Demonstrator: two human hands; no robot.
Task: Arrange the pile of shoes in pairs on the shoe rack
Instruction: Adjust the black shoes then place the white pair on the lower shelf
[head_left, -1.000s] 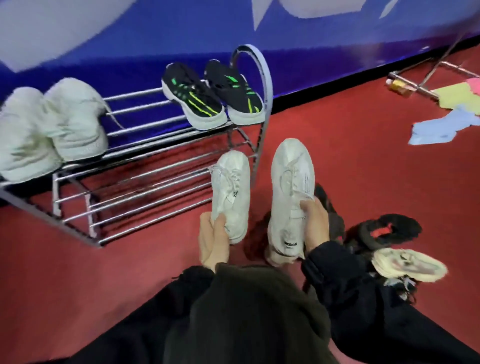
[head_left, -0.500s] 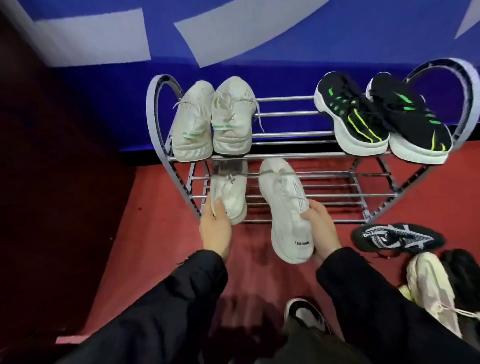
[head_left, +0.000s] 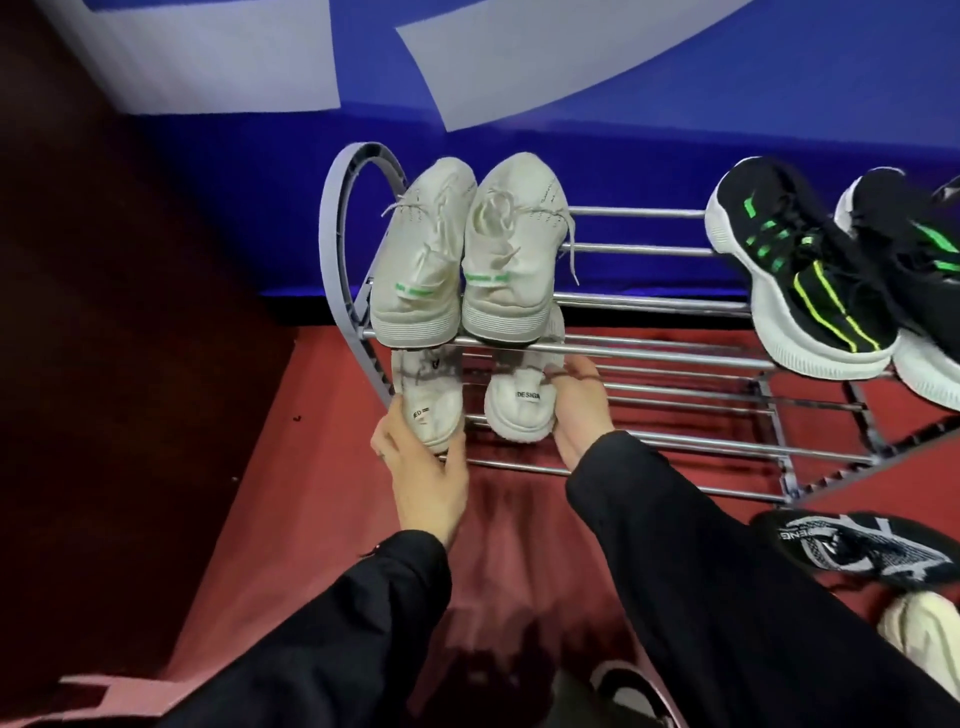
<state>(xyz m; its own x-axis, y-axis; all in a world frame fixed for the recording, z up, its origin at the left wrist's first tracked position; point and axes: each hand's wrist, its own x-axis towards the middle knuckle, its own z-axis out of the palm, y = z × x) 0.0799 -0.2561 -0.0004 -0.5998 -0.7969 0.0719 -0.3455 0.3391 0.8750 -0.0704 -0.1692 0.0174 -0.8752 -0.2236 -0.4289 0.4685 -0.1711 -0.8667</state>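
Hands (left (head_left: 422, 467), right (head_left: 577, 410)) grip white shoes (head_left: 519, 410) on rack (head_left: 675, 447).

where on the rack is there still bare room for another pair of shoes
The lower shelf is bare from the right hand to the right end frame. The top shelf has an open gap between the white pair and the black and green pair. The left end is crowded: white pair above, two white shoes going in below.

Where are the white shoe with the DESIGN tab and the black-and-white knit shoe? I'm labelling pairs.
White shoe with the DESIGN tab (head_left: 521, 410): head view, heel.
Black-and-white knit shoe (head_left: 852, 548): head view, side panel.
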